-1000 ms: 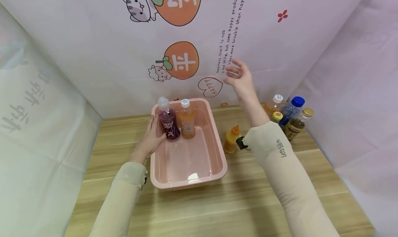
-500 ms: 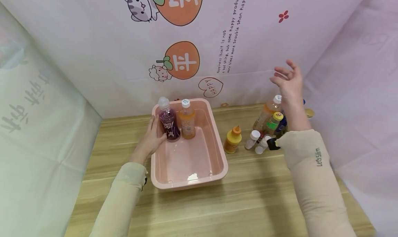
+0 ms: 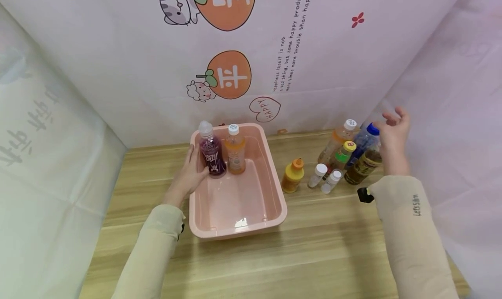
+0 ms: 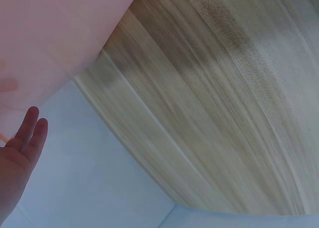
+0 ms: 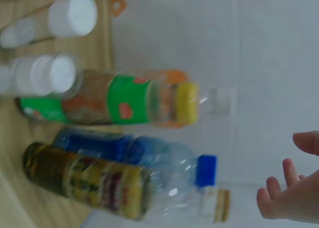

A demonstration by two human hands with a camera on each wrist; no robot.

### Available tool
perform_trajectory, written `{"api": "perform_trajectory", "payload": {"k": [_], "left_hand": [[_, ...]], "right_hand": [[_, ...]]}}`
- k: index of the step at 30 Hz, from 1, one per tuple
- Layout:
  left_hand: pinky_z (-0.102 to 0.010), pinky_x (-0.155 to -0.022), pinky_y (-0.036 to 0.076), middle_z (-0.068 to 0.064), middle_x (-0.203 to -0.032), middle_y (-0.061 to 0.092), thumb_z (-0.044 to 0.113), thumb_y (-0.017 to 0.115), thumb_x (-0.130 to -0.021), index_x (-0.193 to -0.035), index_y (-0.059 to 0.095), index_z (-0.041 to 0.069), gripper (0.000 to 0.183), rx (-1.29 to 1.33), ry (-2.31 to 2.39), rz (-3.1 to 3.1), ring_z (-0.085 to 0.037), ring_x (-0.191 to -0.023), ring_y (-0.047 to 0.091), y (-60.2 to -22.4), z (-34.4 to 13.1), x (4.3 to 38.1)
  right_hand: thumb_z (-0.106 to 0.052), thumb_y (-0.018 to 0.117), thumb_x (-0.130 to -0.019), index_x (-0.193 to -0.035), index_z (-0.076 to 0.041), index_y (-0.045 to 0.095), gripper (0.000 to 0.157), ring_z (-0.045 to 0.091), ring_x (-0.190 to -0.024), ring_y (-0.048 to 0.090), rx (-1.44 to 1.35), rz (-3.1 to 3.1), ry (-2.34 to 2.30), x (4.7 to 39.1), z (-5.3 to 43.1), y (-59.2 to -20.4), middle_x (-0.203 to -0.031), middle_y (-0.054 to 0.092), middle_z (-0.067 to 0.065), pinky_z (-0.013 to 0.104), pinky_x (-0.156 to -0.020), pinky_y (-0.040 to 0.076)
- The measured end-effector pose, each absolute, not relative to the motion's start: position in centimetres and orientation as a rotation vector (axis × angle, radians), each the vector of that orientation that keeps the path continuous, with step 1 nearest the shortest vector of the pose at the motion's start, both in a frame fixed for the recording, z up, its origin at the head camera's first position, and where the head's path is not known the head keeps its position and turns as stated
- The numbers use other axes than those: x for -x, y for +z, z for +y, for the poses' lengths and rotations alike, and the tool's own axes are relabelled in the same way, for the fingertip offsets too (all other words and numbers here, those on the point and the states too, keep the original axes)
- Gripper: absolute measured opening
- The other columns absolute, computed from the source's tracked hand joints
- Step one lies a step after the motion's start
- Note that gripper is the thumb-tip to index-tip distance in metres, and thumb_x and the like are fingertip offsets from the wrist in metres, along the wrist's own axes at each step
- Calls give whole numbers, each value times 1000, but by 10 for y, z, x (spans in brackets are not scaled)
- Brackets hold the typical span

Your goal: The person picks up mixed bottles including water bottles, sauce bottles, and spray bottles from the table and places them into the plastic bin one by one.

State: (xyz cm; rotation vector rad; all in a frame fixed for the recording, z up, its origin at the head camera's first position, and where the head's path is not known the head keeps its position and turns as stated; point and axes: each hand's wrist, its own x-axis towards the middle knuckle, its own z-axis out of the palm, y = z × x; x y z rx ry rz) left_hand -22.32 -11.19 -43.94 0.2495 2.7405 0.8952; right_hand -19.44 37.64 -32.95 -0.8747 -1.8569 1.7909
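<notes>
through my feed, i saw the right hand (image 3: 395, 133) loosely spread near the top of the gold-capped bottle (image 3: 362, 166), beside the blue-capped bottle (image 3: 363, 144). the left hand (image 3: 188, 177) rested, fingers straight, against the pink tub (image 3: 243, 203).

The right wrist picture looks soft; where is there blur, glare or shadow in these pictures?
Right wrist: the brown bottle is blurred; head: white glare in the pink tub, soft shadow on the table beside the right sleeve; left wrist: dim, bluish light.
</notes>
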Motion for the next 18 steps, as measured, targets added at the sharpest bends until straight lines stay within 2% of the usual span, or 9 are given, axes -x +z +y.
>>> {"api": "perform_trajectory", "payload": {"k": [2,4,5,8,9,11,12,16,18], "left_hand": [[-65,-102,36,-1,-159,-21,37,49,-94,-150,-17,26,87,-240,902,2731,-51,-138,23,-440,-113,223],[-66,-102,35,-1,-159,-21,38,49,-94,-150,-17,27,87,-239,906,2728,-51,-138,23,-440,-113,223],[-66,-102,36,-1,-159,-21,38,49,-94,-150,-17,27,87,-240,907,2728,-51,-138,23,-440,-114,223],[-65,-100,38,-2,-159,-21,38,49,-94,-150,-18,27,88,-249,898,2733,-51,-137,25,-441,-114,223],[-64,-100,39,-2,-159,-20,37,49,-94,-150,-18,27,88,-252,898,2735,-51,-137,25,-441,-114,223],[-64,-98,41,-2,-159,-20,38,49,-94,-150,-18,27,88,-251,893,2739,-51,-137,27,-440,-114,223],[-63,-98,42,-3,-159,-20,38,48,-94,-150,-18,27,88,-256,886,2744,-51,-136,28,-440,-114,224],[-62,-96,44,-2,-160,-18,38,48,-93,-151,-15,26,87,-259,885,2750,-50,-135,31,-440,-114,224],[-62,-97,43,-3,-160,-18,37,48,-94,-151,-15,25,86,-264,888,2749,-50,-136,30,-441,-114,224]], "right_hand": [[2,54,-88,-146,-30,25,72,7,-134,31,917,-1873,1768,194,382,-338,-99,45,-25,9,-75,41],[1,55,-88,-146,-31,25,72,5,-118,44,928,-1864,1760,191,388,-346,-107,45,-23,10,-69,41],[2,55,-88,-145,-31,25,72,4,-116,44,930,-1852,1764,190,390,-350,-112,46,-22,9,-67,41],[6,55,-86,-144,-29,28,73,-1,-84,46,909,-1778,1787,187,397,-360,-114,46,-19,8,-57,40],[8,55,-84,-144,-28,29,74,0,-80,46,900,-1745,1801,185,398,-363,-114,46,-17,7,-57,41],[11,54,-83,-143,-26,30,75,0,-93,44,888,-1703,1818,183,401,-369,-107,46,-17,7,-57,41],[13,53,-81,-143,-25,30,76,-1,-90,42,879,-1676,1829,182,402,-371,-104,45,-17,6,-57,42],[14,51,-82,-144,-26,25,78,0,-108,36,881,-1665,1859,177,404,-378,-104,44,-17,5,-61,43],[13,51,-83,-145,-26,24,79,1,-106,39,883,-1662,1874,175,405,-381,-104,44,-17,4,-63,45]]}}
